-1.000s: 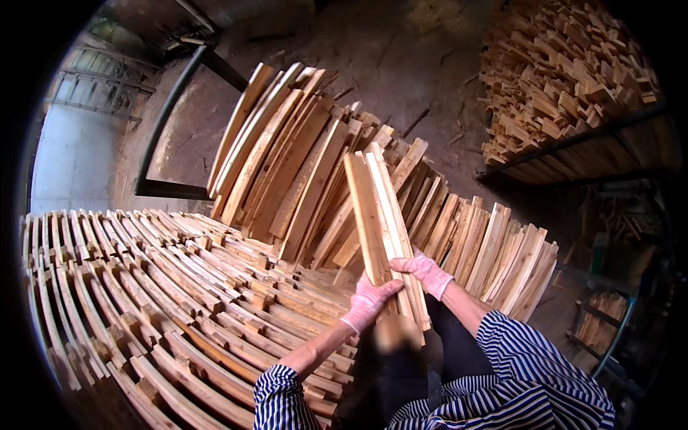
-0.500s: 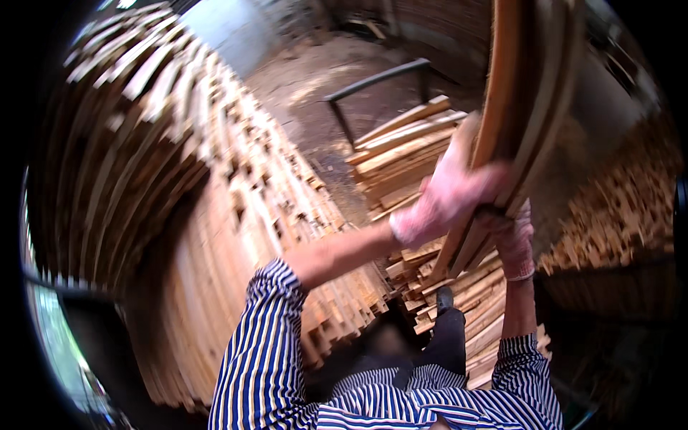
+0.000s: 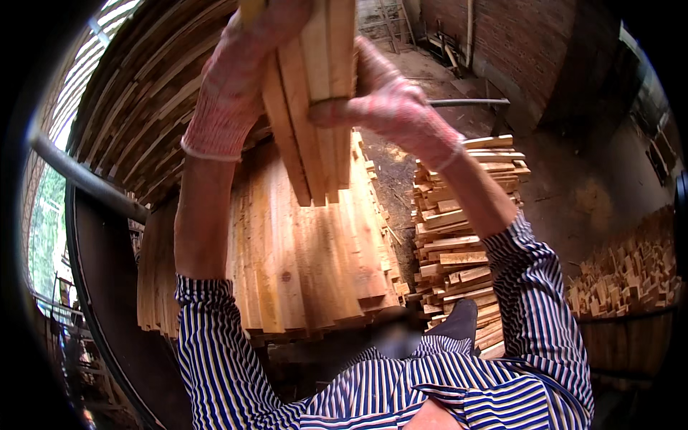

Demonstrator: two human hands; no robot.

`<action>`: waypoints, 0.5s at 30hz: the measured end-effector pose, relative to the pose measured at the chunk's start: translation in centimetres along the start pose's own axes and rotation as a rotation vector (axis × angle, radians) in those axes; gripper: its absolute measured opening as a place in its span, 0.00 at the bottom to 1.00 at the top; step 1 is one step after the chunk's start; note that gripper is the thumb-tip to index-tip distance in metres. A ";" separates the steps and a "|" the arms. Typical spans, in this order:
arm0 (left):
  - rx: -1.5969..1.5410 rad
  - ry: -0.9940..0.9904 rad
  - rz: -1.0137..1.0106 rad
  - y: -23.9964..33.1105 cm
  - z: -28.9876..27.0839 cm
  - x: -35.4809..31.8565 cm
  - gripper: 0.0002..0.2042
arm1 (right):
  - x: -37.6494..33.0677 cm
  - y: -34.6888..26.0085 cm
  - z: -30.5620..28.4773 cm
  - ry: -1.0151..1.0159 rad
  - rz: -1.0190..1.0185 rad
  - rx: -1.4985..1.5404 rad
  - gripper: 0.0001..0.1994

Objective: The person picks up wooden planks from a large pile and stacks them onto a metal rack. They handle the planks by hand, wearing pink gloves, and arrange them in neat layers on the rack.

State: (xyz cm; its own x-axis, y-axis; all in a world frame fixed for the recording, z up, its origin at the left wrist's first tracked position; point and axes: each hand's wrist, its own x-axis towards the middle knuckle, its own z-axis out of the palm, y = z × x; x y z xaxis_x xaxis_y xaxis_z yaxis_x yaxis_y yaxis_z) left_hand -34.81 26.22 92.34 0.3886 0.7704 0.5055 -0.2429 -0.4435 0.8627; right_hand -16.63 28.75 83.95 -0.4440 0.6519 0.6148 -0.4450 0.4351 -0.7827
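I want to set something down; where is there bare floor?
Mostly bare floor lies between the low plank pile and the scrap-wood heap. A narrower strip separates that pile from the large stack. Crowded: the pile itself; ahead, held planks block the view.

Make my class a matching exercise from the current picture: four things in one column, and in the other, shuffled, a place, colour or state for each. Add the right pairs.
Column one
1. Held wooden slats
2. Shirt sleeves
3. Brick wall
4. Heap of short wood pieces

Column two
A. Far right, in the lower half of the picture
B. Clasped between the left hand and the right hand
C. At the top, right of centre
D. Striped dark and white

Right pairs: 1-B, 2-D, 3-C, 4-A
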 end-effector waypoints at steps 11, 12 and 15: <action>-0.060 0.234 -0.016 -4.2 -14.0 -8.3 0.18 | 3.2 8.8 7.2 -0.068 0.223 -0.082 0.42; 0.124 0.308 0.033 -3.9 -13.2 -8.3 0.19 | 3.4 8.9 6.9 -0.038 0.204 -0.140 0.41; 0.051 0.068 -0.052 0.5 -20.5 -10.7 0.21 | 5.3 6.0 7.6 -0.114 0.216 -0.121 0.39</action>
State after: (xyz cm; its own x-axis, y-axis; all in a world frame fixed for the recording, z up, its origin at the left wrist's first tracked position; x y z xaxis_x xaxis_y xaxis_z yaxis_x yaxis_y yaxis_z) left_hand -57.30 27.14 87.10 0.3375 0.8215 0.4596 -0.1774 -0.4239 0.8881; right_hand -27.53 30.05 83.24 -0.6067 0.6664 0.4335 -0.2374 0.3686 -0.8988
